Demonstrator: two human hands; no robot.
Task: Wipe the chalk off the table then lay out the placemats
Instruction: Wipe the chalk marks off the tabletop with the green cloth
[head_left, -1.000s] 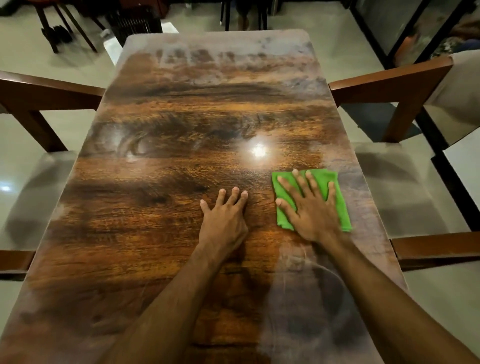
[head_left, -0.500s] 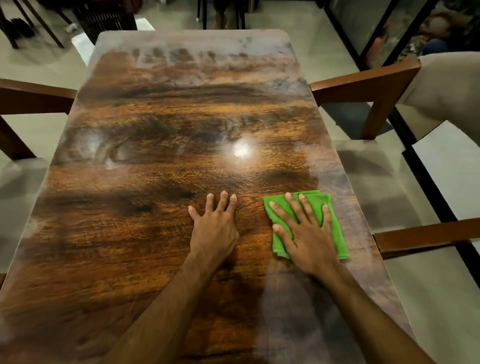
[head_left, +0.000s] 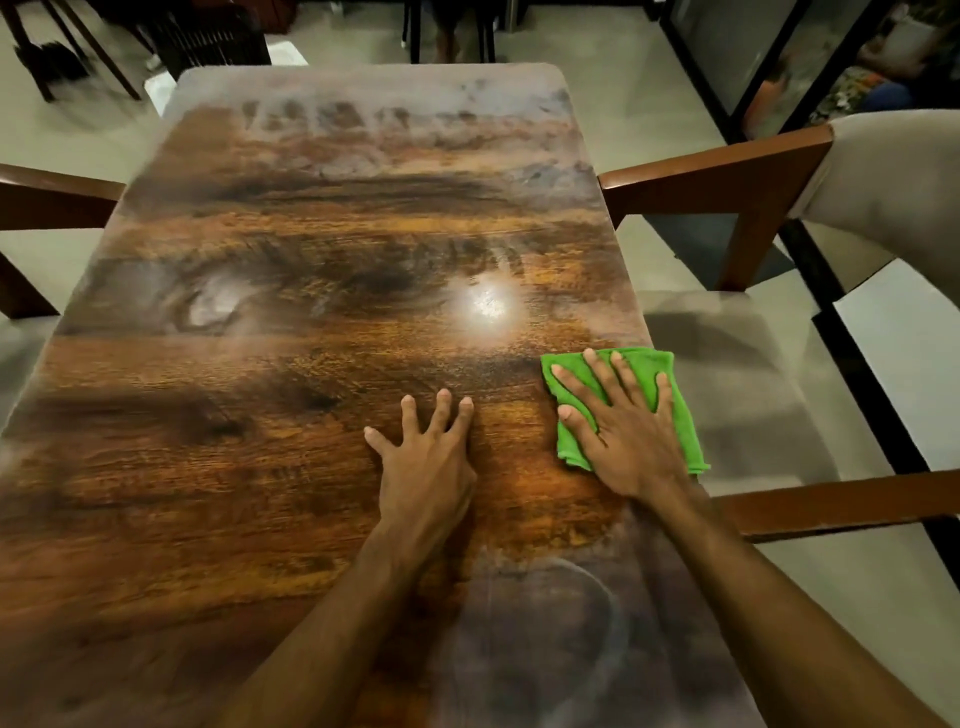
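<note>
A: Where's the cloth?

B: The green cloth (head_left: 675, 395) lies flat on the wooden table (head_left: 260, 467), at its right edge, a bit nearer than the middle of the length. The right hand (head_left: 623, 431) is pressed palm-down on top of it, fingers spread wide and straight, not gripping anything, just pinning it to the wood.

A: And the other hand?

B: The left hand (head_left: 426, 462) is flat on bare wood just to the left of the cloth, apart from it, fingers fanned a little and holding nothing.

A: How does the chalk look?

B: A pale haze (head_left: 545, 649) with a faint curved line in it covers the near right part of the table, under the right forearm. Another whitish band (head_left: 389, 119) runs across the far end, with streaks through it. A lighter smudge (head_left: 218, 306) sits on the left side around mid-table. The wood between the hands and out toward the middle looks dark and glossy, with a bright lamp glare (head_left: 485, 304) just beyond the cloth.

A: Around the table?

B: A wooden chair arm (head_left: 717, 171) reaches in on the far right, another (head_left: 841, 501) on the near right, with a pale cushioned seat (head_left: 737, 374) between them. A chair arm (head_left: 52, 192) shows on the left too.
</note>
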